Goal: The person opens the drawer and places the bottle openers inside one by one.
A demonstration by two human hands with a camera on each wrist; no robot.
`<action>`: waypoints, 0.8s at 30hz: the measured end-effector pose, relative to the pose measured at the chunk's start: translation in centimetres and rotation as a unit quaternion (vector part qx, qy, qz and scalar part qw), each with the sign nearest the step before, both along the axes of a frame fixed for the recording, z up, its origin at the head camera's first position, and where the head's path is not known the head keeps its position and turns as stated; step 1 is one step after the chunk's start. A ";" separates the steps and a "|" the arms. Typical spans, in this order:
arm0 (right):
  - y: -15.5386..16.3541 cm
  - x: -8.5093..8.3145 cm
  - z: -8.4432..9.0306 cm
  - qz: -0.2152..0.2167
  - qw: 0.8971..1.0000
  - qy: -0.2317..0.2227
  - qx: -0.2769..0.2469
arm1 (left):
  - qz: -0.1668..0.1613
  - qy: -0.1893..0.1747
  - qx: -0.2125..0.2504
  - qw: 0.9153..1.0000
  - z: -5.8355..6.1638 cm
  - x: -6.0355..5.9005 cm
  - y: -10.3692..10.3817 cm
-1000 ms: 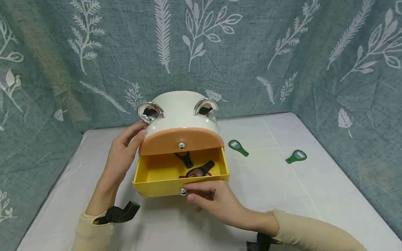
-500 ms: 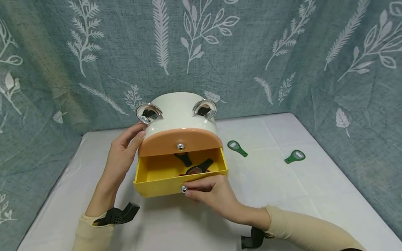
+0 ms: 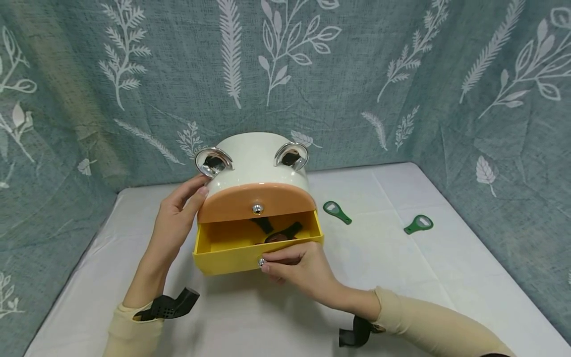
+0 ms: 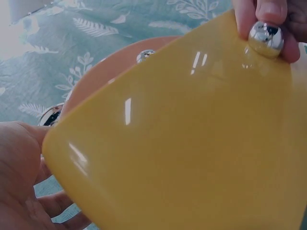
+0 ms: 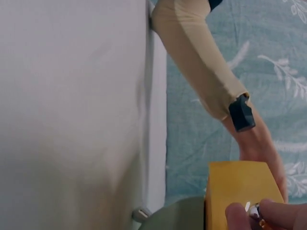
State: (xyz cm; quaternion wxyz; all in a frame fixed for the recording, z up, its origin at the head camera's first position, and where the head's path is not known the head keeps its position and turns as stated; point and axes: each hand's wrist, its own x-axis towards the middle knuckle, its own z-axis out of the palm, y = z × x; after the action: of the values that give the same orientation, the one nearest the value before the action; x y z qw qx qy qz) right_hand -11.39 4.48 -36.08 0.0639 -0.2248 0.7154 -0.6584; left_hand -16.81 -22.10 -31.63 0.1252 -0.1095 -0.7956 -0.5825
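Note:
A frog-like storage box has a white body, silver eyes and an orange upper drawer front with a silver knob. Below it, the yellow drawer stands partly pulled out. My right hand pinches the yellow drawer's silver knob between thumb and fingers. Inside that drawer are a dark-handled object and another dark one with a round head, both partly hidden. My left hand rests along the box's left side, just below the eye, with its fingers extended against it.
Two green bottle openers lie on the white tablecloth right of the box. A patterned blue-green curtain hangs behind and at both sides. Each wrist carries a black camera mount.
My right hand has gone from touching the yellow drawer's knob to pinching it, and has moved forward. The drawer has slid slightly inward, hiding more of its contents. My left hand stays put.

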 end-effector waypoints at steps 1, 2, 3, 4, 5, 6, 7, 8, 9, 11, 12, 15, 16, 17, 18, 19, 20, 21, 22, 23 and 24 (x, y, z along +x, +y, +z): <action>-0.1 0.0 0.3 0.000 1.000 -0.001 0.001 | 0.000 0.001 0.000 1.000 0.0 0.0 0.0; -0.1 0.0 0.6 0.000 1.000 -0.002 0.002 | 0.000 0.001 0.000 1.000 0.0 0.0 0.0; -0.2 0.0 0.9 -0.002 1.000 -0.003 0.003 | 0.001 0.000 0.000 1.000 0.0 0.0 0.0; -0.2 0.0 1.2 -0.004 1.000 -0.001 0.004 | 0.001 -0.001 0.001 1.000 0.0 0.0 0.0; -0.3 -0.1 1.4 -0.006 1.000 0.000 0.005 | 0.002 -0.001 0.000 1.000 0.0 0.0 0.0; -0.3 -0.2 1.5 -0.008 1.000 0.001 0.005 | 0.002 -0.001 0.000 1.000 0.0 0.0 0.0; -0.4 -0.3 1.5 -0.009 1.000 0.002 0.004 | 0.001 -0.002 0.000 1.000 0.0 0.0 0.0; -0.4 -0.5 1.5 -0.010 1.000 0.003 0.003 | 0.000 -0.002 0.000 1.000 0.0 0.0 0.0; -0.4 -0.6 1.5 -0.011 1.000 0.006 0.003 | 0.000 -0.002 0.001 1.000 0.1 0.0 0.0; -0.4 -0.9 1.4 -0.009 1.000 0.009 0.001 | -0.002 0.000 0.002 1.000 0.0 0.0 0.0; -0.5 -1.0 1.3 -0.008 1.000 0.011 0.001 | -0.002 0.000 0.002 1.000 0.0 0.0 0.0; -0.5 -1.3 1.2 -0.007 1.000 0.021 0.001 | 0.000 -0.001 0.000 1.000 0.0 0.0 0.0; -0.5 -1.4 1.2 -0.007 1.000 0.023 0.001 | 0.001 -0.001 -0.001 1.000 0.0 0.0 0.0; -0.5 -1.5 1.2 -0.007 1.000 0.025 0.002 | 0.002 -0.001 -0.001 1.000 0.0 0.0 0.0; -0.6 -1.6 1.2 -0.007 1.000 0.026 0.003 | 0.004 -0.002 -0.002 1.000 0.1 0.0 0.1; -0.6 -1.6 1.2 -0.006 1.000 0.025 0.002 | 0.005 -0.002 -0.002 1.000 0.1 -0.1 0.1; -0.6 -1.7 1.2 -0.006 1.000 0.025 0.002 | 0.005 -0.002 -0.001 1.000 0.0 -0.1 0.1; -0.6 -1.8 1.2 -0.005 1.000 0.025 0.002 | 0.005 -0.002 -0.001 1.000 0.0 -0.1 0.0; -0.6 -1.8 1.2 -0.004 1.000 0.024 0.001 | 0.005 -0.002 -0.001 1.000 0.0 -0.1 0.0; -0.6 -1.9 1.2 -0.004 1.000 0.024 0.001 | 0.005 -0.002 -0.001 1.000 0.0 -0.1 0.0; -0.6 -1.9 1.2 -0.004 1.000 0.025 0.000 | 0.005 -0.002 -0.001 1.000 0.0 -0.1 0.0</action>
State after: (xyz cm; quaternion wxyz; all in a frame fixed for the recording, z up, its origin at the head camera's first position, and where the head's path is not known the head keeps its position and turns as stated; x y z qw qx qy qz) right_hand -13.31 3.88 -34.93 0.0437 -0.2384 0.7180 -0.6525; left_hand -16.90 -22.06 -31.65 0.1266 -0.1048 -0.7968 -0.5814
